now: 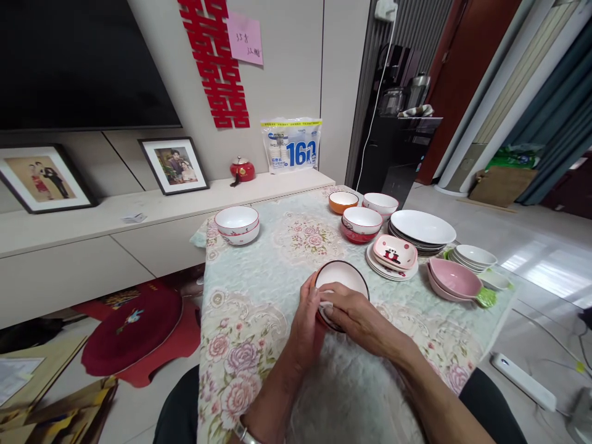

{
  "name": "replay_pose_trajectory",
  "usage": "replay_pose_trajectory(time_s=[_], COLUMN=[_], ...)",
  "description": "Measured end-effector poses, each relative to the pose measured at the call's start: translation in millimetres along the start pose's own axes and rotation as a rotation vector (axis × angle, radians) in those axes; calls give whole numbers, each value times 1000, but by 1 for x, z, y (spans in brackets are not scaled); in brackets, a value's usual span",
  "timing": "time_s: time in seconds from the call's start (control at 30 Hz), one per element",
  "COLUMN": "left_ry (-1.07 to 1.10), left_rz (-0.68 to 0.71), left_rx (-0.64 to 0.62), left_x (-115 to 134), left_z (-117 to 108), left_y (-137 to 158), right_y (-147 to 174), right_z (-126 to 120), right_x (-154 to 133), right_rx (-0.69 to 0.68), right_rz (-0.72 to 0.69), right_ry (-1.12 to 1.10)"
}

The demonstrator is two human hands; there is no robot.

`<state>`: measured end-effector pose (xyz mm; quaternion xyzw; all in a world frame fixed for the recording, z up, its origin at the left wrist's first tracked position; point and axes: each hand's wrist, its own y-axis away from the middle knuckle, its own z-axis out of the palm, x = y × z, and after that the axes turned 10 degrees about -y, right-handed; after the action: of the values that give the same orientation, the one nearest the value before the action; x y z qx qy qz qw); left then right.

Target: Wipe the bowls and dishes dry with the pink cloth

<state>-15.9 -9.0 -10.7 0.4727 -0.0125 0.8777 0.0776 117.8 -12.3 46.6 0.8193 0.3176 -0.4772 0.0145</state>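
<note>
A bowl [345,275] with a white inside, a dark rim and an orange outside is tilted toward me above the near part of the table. My left hand [305,308] is closed around its left side, thumb by the rim. Across the bowl's opening reaches my right hand [349,308], its fingers bent together against the inside near my left thumb. Whatever sits under those fingertips is hidden. Beyond, to the right, are small plates [393,271] with a square pink-edged dish [395,251] on top.
Stacked white bowls [237,222] stand at the table's far left. Along the right are an orange bowl [343,200], red-and-white bowls [362,221], large plates [423,227] and pink bowls [456,280]. A floral cloth [245,333] covers the table. A red stool [134,327] stands left.
</note>
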Motion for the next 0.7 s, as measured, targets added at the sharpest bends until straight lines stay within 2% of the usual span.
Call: replay_pose_trajectory(time_s=[0.07,0.13,0.23,0.33,0.4,0.47,0.6,0.7], left_ry=[33,63,54,14,6,16,-3,-33], left_rz=[3,1,-17,-1,14,28,66,72], left_rx=[-13,-37,-22,4,3,-2,20,83], left_x=[2,6,7,6,5,6,11,14], left_z=[2,5,6,4,3,4,6,5], left_y=[1,2,2,1,1,1,2,1], right_y=[3,5,6,4,2,0,-1,1], right_z=[-3,-4,0,6,9,10,3,-3], right_x=[2,8,20,23,19,11,-6,-13], right_rx=[-64,-54,91,185,158,109,82,28], right_rz=[-4,11,64,154,220,223,69,11], right_ry=[131,321,561,651,562,357,-35,-66])
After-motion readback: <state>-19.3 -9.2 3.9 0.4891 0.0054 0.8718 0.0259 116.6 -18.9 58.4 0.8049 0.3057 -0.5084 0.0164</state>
